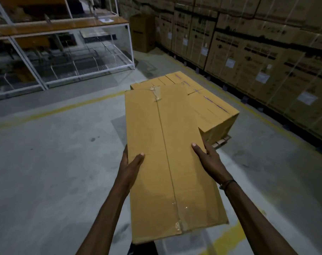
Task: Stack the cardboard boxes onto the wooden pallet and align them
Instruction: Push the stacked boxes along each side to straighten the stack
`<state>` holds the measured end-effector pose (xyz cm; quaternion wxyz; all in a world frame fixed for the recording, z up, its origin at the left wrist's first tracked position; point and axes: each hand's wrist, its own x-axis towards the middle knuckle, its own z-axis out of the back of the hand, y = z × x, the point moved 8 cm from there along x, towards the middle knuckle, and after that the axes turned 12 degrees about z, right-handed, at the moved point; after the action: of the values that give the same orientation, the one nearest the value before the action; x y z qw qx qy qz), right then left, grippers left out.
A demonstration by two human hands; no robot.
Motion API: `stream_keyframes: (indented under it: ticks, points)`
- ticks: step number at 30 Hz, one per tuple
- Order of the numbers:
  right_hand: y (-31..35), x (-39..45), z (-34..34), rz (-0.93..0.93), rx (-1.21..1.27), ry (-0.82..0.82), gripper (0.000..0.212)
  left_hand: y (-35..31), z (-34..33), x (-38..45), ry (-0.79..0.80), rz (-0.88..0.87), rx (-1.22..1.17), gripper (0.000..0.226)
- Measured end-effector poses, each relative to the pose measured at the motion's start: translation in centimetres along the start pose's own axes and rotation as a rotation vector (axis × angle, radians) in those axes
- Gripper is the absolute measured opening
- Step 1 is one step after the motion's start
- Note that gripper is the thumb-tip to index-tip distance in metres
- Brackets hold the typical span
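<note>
Bare concrete floor point(55, 162) is seen open to the left. Ahead, the way is blocked by boxes point(211, 107) stacked on the wooden pallet point(222, 141). The right is walled off by stacked cartons point(267, 61), the far left by white-framed racks point(64, 52).

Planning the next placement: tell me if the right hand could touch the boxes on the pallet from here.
Probably not yet. The right hand grips the side of the carried box, and the stacked boxes on the pallet lie farther ahead, partly behind that box.
</note>
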<state>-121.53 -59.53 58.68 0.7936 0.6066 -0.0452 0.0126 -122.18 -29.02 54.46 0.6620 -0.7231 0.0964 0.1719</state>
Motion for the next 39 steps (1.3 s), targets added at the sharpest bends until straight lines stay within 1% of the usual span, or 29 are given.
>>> stream_keyframes:
  ticks: [6, 7, 10, 14, 16, 18, 19, 23, 26, 30, 33, 34, 35, 37, 38, 39]
  points:
    - [-3.0, 8.3, 1.3, 0.012, -0.026, 0.092, 0.053, -0.4, -3.0, 6.0, -0.077, -0.003, -0.038, 0.065]
    - [-3.4, 10.0, 1.4, 0.005, -0.036, 0.107, 0.053, -0.5, -3.5, 7.2, -0.086, -0.003, -0.047, 0.065]
    - [-4.0, 15.5, 2.1, -0.005, -0.048, 0.153, 0.042, -1.2, -5.6, 11.5, -0.104, 0.013, -0.077, 0.067]
    - [-3.8, 23.2, 3.1, 0.021, -0.093, 0.185, 0.039, -2.9, -8.1, 17.6, -0.149, 0.032, -0.097, 0.078]
    - [-4.9, 26.8, 3.8, 0.023, -0.098, 0.197, 0.044, -3.7, -9.3, 20.5, -0.161, 0.043, -0.105, 0.088]
    - [-6.1, 30.1, 4.4, 0.011, -0.103, 0.190, 0.050, -4.6, -10.5, 23.2, -0.170, 0.047, -0.109, 0.091]
    - [-6.8, 31.6, 4.7, 0.005, -0.105, 0.195, 0.052, -4.9, -11.0, 24.4, -0.177, 0.057, -0.110, 0.089]
    - [-8.9, 37.0, 5.6, -0.035, -0.092, 0.213, 0.060, -6.3, -13.4, 28.3, -0.204, 0.068, -0.105, 0.068]
    - [-10.2, 40.9, 6.0, -0.049, -0.072, 0.248, 0.057, -6.7, -14.7, 31.1, -0.248, 0.084, -0.082, 0.067]
    - [-13.5, 46.2, 6.5, -0.048, -0.069, 0.309, 0.062, -6.3, -16.8, 35.2, -0.310, 0.093, -0.043, 0.076]
    - [-16.0, 50.1, 7.0, -0.036, -0.082, 0.366, 0.062, -5.0, -18.2, 38.6, -0.353, 0.129, -0.038, 0.096]
    - [-16.9, 51.4, 7.3, -0.038, -0.084, 0.381, 0.062, -5.0, -19.1, 39.4, -0.359, 0.139, -0.046, 0.097]
    - [-17.8, 52.7, 7.5, -0.036, -0.086, 0.393, 0.062, -5.1, -20.2, 40.3, -0.368, 0.138, -0.052, 0.092]
    - [-19.7, 55.0, 8.0, -0.041, -0.084, 0.425, 0.063, -5.8, -22.3, 41.7, -0.393, 0.130, -0.051, 0.071]
    - [-20.7, 56.1, 8.3, -0.051, -0.083, 0.443, 0.064, -5.7, -23.2, 42.7, -0.405, 0.136, -0.043, 0.064]
    - [-21.7, 57.2, 8.5, -0.055, -0.083, 0.459, 0.063, -5.4, -24.0, 43.7, -0.417, 0.147, -0.030, 0.062]
